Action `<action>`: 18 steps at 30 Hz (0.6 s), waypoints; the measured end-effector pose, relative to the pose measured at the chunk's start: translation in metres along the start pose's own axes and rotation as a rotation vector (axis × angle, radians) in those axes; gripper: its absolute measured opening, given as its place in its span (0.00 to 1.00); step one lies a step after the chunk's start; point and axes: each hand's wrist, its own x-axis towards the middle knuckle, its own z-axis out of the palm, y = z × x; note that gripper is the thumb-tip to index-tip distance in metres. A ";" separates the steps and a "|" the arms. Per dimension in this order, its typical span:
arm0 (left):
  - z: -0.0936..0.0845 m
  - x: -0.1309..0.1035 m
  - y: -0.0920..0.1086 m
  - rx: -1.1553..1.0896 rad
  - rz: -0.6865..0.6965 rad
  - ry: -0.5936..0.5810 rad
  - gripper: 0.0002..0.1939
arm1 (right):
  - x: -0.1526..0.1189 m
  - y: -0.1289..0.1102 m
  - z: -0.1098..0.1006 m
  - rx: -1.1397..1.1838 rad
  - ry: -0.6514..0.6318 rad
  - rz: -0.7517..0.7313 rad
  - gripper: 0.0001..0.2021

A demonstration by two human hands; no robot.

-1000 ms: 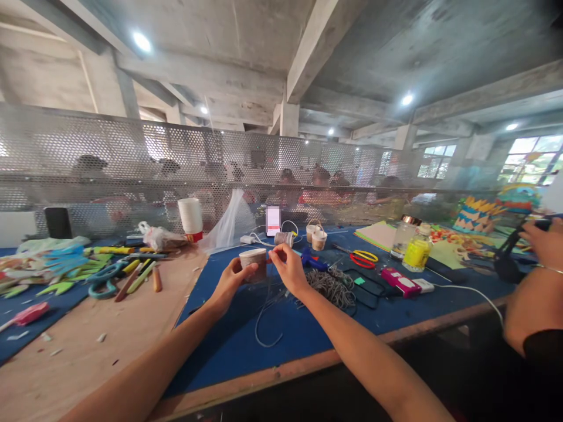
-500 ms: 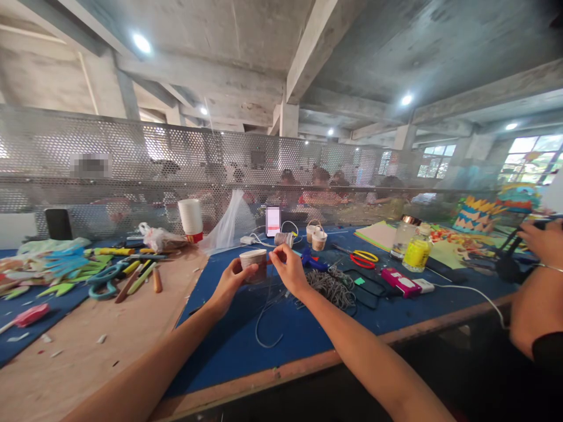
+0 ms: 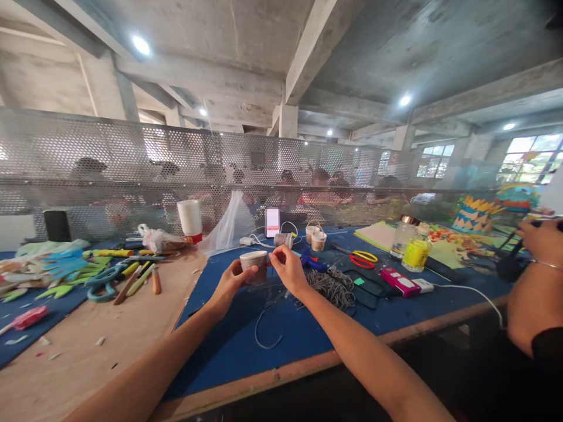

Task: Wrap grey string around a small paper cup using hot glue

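My left hand (image 3: 233, 282) grips a small paper cup (image 3: 254, 262) from its left side, above the blue mat (image 3: 237, 351). At the cup's right side is my right hand (image 3: 288, 268), thumb and fingertips pinched together; what they hold is too small to make out. A thin grey cord (image 3: 259, 334) hangs below the cup and curls on the mat. A tangled heap of grey cord (image 3: 332, 287) lies right of my right hand. Behind my hands is a spool (image 3: 282, 240) lying on its side.
A lit phone (image 3: 272, 223) stands behind. Small buckets (image 3: 318, 240), a blue glue gun (image 3: 314, 262), scissors (image 3: 364, 258), a power bank (image 3: 399, 282) and jars (image 3: 416, 249) lie rightward. Leftward are stacked cups (image 3: 189, 218) and tools (image 3: 135, 281). Another person's arm (image 3: 534, 299) is far right.
My hands and the cup have barely moved; the cup's rim looks slightly more level. The other person's arm at the right has shifted a little to the left.
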 end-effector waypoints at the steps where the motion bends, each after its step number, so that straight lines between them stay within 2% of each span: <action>1: 0.000 0.000 0.000 0.001 0.000 -0.005 0.37 | 0.000 0.000 0.000 0.000 0.001 -0.002 0.10; 18: 0.001 0.000 0.001 -0.029 -0.004 -0.019 0.36 | 0.000 0.001 -0.001 -0.018 -0.019 0.018 0.10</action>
